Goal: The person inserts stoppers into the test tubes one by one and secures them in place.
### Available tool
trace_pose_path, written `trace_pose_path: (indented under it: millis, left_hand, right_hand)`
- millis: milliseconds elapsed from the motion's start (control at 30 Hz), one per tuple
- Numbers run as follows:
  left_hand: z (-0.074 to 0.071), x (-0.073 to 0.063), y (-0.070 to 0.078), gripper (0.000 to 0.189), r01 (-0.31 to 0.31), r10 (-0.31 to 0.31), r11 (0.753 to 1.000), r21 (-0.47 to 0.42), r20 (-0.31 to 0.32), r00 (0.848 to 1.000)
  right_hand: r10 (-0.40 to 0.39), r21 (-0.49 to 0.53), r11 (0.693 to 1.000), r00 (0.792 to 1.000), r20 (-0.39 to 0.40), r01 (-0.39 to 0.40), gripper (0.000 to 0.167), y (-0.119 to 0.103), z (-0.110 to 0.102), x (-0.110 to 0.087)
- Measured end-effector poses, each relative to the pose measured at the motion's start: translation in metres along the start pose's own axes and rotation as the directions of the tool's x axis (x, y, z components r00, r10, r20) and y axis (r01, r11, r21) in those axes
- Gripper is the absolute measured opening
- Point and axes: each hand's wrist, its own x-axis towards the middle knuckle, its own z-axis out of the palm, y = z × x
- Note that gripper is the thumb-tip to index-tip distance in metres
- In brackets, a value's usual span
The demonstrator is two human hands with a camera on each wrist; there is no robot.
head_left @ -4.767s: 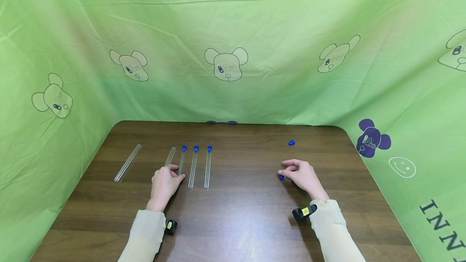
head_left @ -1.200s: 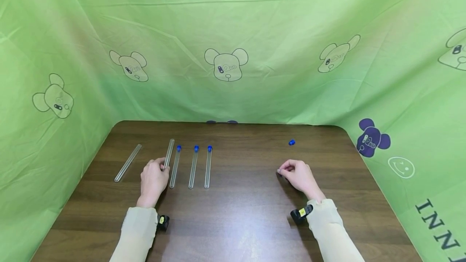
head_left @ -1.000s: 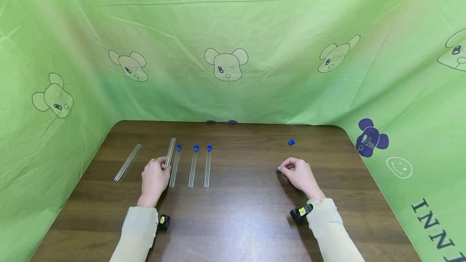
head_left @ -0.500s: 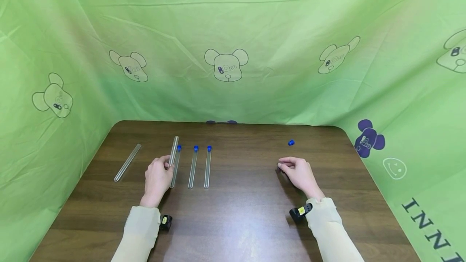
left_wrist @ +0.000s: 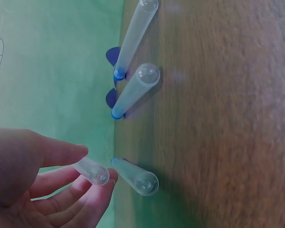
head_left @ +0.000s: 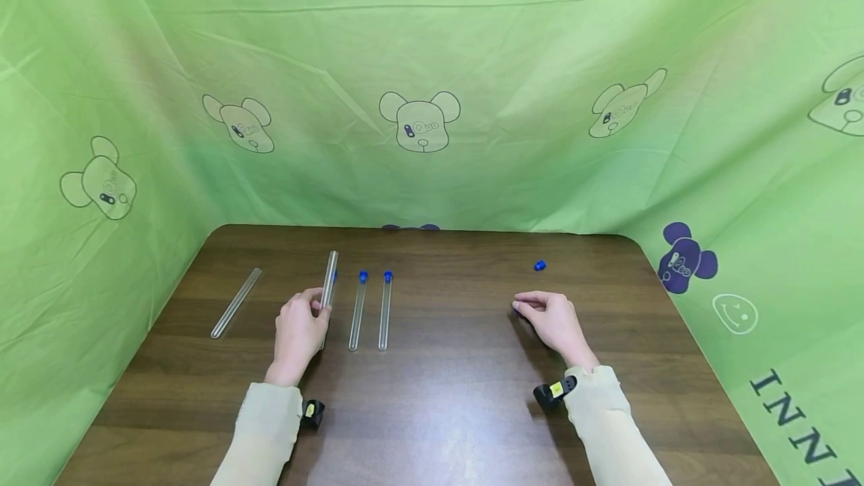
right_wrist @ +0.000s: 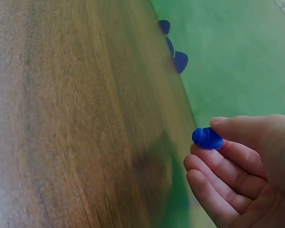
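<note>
My left hand (head_left: 300,332) pinches an uncapped clear test tube (head_left: 329,280) near its rounded end, lifted and tilted. In the left wrist view that tube (left_wrist: 94,172) sits between thumb and fingers. Partly behind it in the head view lies a capped tube (left_wrist: 141,180). Two more tubes with blue caps, one (head_left: 358,313) and another (head_left: 385,313), lie just to the right. My right hand (head_left: 552,325) pinches a small blue cap (right_wrist: 207,138) between thumb and fingertips; in the head view the fingers mostly cover it.
Another uncapped tube (head_left: 236,304) lies slanted at the table's left. A loose blue cap (head_left: 540,265) rests toward the back right. The brown wooden table (head_left: 445,366) is bordered by a green printed cloth (head_left: 418,186).
The left hand has let go of a capped tube, shifted left, taken up the uncapped tube and carried it back right. The right hand has picked up its cap from the table and moved slightly.
</note>
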Motion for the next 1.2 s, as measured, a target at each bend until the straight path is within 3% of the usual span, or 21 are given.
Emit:
trace_pose_path:
  millis: [500,800,1200]
  left_hand:
    - [0.012,-0.002,0.011,0.036,-0.005,0.006,0.998,-0.065,0.004,1.000]
    - [0.017,-0.004,0.018,0.040,-0.081,0.081,0.995,-0.058,0.002,0.997]
    - [0.023,-0.008,0.029,0.040,-0.093,0.097,0.989,-0.111,0.033,0.995]
  right_hand:
    - [0.014,0.029,0.999,1.000,-0.026,-0.013,0.018,0.000,0.004,0.002]
    - [0.041,0.035,0.999,0.999,-0.028,-0.040,0.022,-0.001,0.007,0.003]
    - [0.041,0.116,0.992,0.999,-0.020,-0.039,0.023,-0.005,0.010,0.006]
